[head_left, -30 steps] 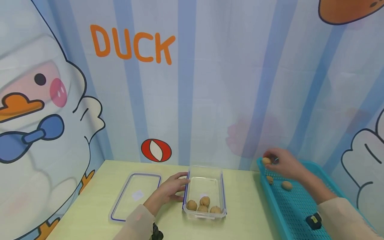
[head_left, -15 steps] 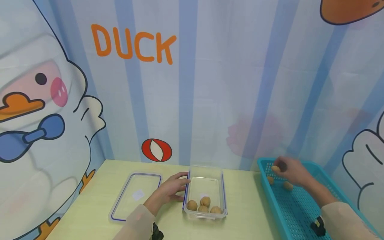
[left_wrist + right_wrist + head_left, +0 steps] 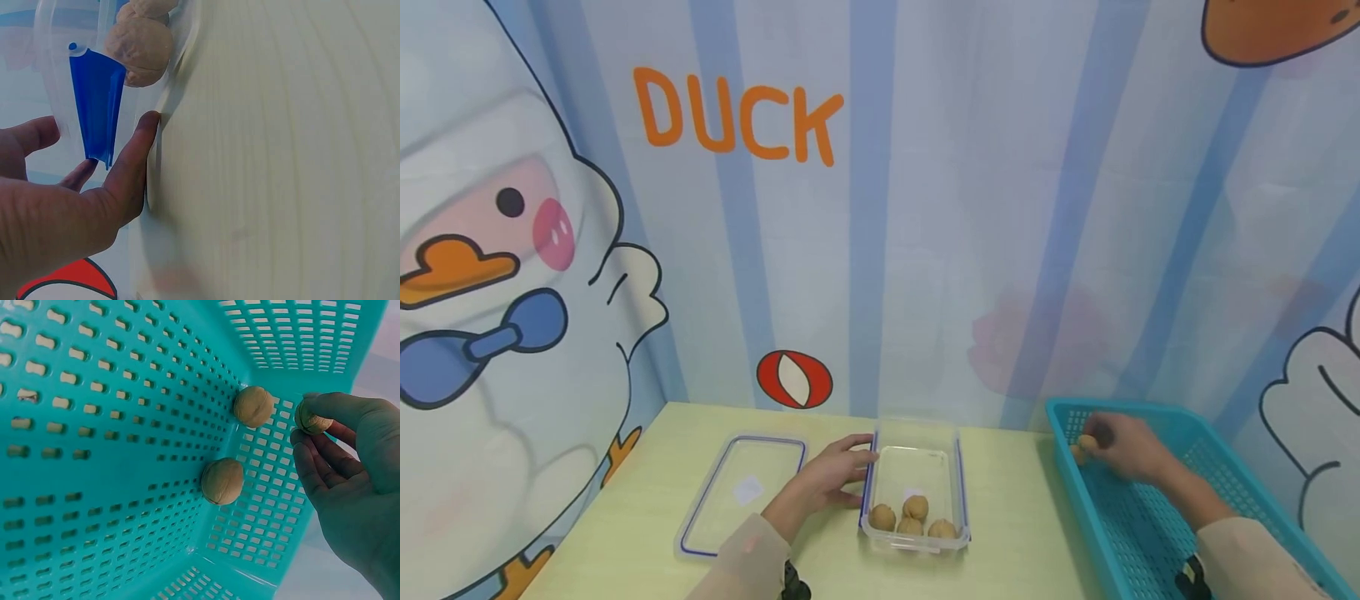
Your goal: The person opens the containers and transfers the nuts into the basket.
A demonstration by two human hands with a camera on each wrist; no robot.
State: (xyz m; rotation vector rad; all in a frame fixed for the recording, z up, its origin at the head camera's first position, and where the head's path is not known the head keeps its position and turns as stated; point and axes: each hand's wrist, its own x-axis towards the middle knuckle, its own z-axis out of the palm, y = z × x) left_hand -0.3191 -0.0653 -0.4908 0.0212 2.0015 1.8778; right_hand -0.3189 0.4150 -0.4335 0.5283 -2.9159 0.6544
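Right hand (image 3: pixel 1123 447) pinches walnut (image 3: pixel 314 423); basket (image 3: pixel 1138 537): two more (image 3: pixel 222 480). Box (image 3: pixel 912 467): four (image 3: pixel 883 518); relaxed left hand (image 3: pixel 829 478) touching.

Orange "DUCK" (image 3: pixel 739 117) stands on the striped backdrop (image 3: pixel 970 208).

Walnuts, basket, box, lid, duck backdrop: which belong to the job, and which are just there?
Seemingly part of the job:
Walnut, pinched by the right hand
Basket, holding two more
Box, holding four, touched by the left hand
Lid, untouched but probably the box's

Just there:
Duck backdrop
Red-and-white print on it
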